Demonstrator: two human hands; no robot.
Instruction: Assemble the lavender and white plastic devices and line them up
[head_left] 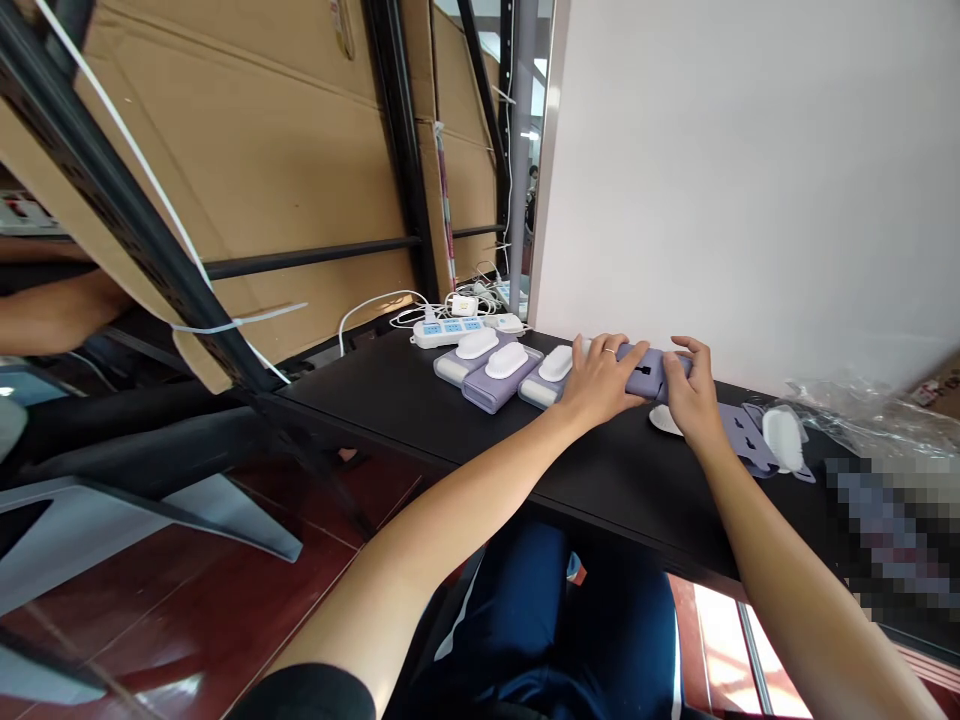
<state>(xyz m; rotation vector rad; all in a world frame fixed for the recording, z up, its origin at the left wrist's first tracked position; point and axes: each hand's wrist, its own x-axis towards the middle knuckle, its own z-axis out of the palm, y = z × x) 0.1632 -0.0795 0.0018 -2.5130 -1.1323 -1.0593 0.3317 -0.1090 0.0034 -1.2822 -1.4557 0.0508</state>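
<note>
A small purple box [645, 371] with a dark keyhole-shaped cutout is held between my two hands above the black desk. My left hand [604, 378] has its fingers over the box's left end, a ring on one finger. My right hand [691, 392] grips the other end between thumb and fingers. Left of my hands, several purple boxes stand in a row, such as one [491, 393] topped by a white oval piece [508, 360]. Beneath my right hand lies another white oval piece [664, 420], partly hidden. Right of it are a flat purple sheet [742, 438] with cutouts and a white oval piece [783, 438].
A white power strip [450, 331] with tangled cables sits at the desk's back left. Clear plastic wrap [862, 410] lies at the right. A pale panel [750, 180] rises behind the desk [420, 420]. A black metal frame [142, 220] and cardboard stand left, with another person's arm [60, 312] beyond.
</note>
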